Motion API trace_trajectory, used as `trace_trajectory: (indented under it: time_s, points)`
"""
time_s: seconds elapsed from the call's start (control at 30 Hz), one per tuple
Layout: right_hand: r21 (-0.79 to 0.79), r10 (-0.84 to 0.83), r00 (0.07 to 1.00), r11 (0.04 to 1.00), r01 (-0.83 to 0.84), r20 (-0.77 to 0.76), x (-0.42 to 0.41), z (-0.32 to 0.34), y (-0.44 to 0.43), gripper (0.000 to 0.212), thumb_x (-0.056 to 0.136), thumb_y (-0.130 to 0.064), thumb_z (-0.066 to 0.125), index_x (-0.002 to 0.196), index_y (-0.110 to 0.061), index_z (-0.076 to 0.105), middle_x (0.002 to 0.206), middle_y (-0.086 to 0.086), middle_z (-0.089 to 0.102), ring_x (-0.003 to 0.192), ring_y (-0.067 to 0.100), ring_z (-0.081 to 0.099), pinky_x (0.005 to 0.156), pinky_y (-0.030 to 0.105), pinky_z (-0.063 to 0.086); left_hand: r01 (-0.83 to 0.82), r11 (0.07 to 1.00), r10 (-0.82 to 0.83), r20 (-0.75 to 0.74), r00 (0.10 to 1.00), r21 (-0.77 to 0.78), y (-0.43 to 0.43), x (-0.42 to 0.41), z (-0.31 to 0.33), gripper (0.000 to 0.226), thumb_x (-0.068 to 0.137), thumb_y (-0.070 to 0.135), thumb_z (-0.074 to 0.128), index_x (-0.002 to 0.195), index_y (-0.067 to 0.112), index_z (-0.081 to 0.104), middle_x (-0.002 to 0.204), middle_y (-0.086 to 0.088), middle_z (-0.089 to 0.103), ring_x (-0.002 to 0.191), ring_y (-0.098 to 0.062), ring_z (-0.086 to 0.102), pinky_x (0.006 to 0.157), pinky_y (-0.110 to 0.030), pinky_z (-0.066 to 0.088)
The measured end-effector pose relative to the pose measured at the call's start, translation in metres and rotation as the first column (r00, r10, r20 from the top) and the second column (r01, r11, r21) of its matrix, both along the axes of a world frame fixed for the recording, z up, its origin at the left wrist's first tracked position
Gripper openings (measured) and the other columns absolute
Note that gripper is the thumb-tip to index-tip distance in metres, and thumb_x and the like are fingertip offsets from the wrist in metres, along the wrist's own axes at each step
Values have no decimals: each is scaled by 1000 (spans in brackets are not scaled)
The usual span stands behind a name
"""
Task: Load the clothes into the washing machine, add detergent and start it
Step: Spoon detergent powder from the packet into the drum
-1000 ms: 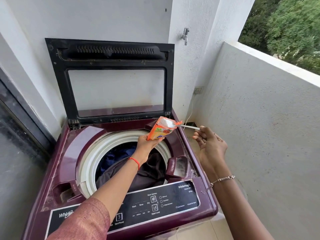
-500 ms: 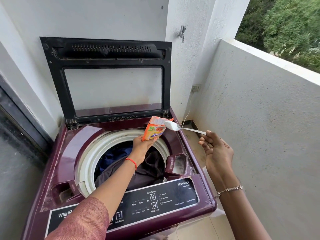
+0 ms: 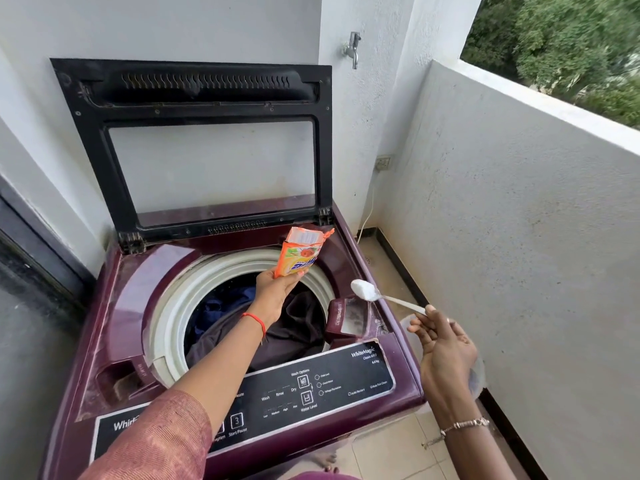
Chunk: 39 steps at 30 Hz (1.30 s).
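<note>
A maroon top-load washing machine [image 3: 114, 306] stands with its black lid [image 3: 194, 95] raised. Dark and blue clothes [image 3: 287, 327] lie in the drum. My left hand [image 3: 277, 289] grips an orange detergent packet [image 3: 299, 252], torn open at the top, above the drum. My right hand [image 3: 440, 341] pinches the handle of a white spoon [image 3: 388, 296] heaped with white powder. The spoon's bowl hovers just above the open detergent drawer [image 3: 348, 318] at the drum's right rim.
The control panel [image 3: 311, 393] runs along the machine's front. A tap [image 3: 352, 50] sticks out of the pillar behind. A white parapet wall [image 3: 519, 237] closes the right side, with a socket [image 3: 383, 163] and cable in the corner. Tiled floor [image 3: 394, 452] lies below.
My right hand drew the loaded spoon out of the packet and carried it down and right to above the detergent drawer. The left hand kept holding the packet.
</note>
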State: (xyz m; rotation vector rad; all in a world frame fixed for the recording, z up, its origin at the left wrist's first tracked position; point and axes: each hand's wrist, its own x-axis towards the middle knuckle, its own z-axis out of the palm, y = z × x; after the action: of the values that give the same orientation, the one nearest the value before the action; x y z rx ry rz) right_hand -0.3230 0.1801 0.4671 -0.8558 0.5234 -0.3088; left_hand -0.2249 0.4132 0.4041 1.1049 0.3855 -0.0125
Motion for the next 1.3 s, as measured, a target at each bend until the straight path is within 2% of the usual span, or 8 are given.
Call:
trace_trajectory:
  time_s: [0.27,0.5,0.67,0.77,0.9,1.0,1.13,1.3]
  points:
    - [-163,-102,995,982,97,-22,-7,-24,3,19,84,3,61,66,-1,55,49,3,64,41,13,60,44,18,52,1,1000,-2,-21,1000,-10,1,1,-2,22,80,-15,57,95,-1,61,87,-9,68,71,-8,70,89,-25,51]
    - [-480,-80,996,873,85,31,-3,-37,17,19,84,-2,63,66,-6,61,52,1,64,44,16,60,50,23,54,-7,1000,7,-18,1000,-15,-1,0,0,22,80,-16,57,98,-3,61,78,-3,71,70,-9,71,74,-15,55]
    - [-827,33,995,559,59,94,-1,-44,26,30,82,-5,67,58,-19,56,55,10,60,54,29,58,51,36,47,-3,1000,3,-1,1000,-13,-2,-2,-1,23,80,-16,55,94,0,61,70,2,74,70,-8,71,76,-15,55]
    - [-937,180,973,340,79,147,-1,-45,27,21,79,2,68,63,-5,57,57,6,57,52,18,51,47,24,42,-4,1000,4,1,1000,-4,-1,-2,-2,23,80,-16,56,97,0,61,73,1,74,72,-9,71,76,-15,55]
    - [-971,319,931,210,113,177,4,-48,24,19,76,6,69,65,-4,58,62,0,56,58,7,52,53,7,42,1,1000,-1,-3,1000,11,0,-3,-1,24,80,-15,57,101,-3,61,79,-2,72,73,-8,70,77,-16,54]
    - [-952,283,940,289,104,188,12,-39,19,15,80,-2,68,67,-3,60,62,4,62,54,15,59,51,28,52,14,1000,-14,3,1000,18,0,-5,0,24,81,-15,57,100,-2,61,84,-6,71,73,-8,70,78,-17,54]
    - [-814,171,961,575,82,218,27,1,16,13,84,-3,65,71,-1,62,61,3,65,48,6,60,45,16,46,27,999,-27,10,1000,33,0,-6,1,22,81,-14,57,96,1,61,93,-11,66,72,-7,70,85,-20,53]
    - [-537,91,949,838,91,303,50,54,20,13,82,-7,67,71,-7,61,52,-1,65,45,16,60,46,29,53,36,998,-36,9,999,50,0,-7,3,27,81,-14,58,107,-7,58,97,-14,65,71,-6,70,82,-18,54]
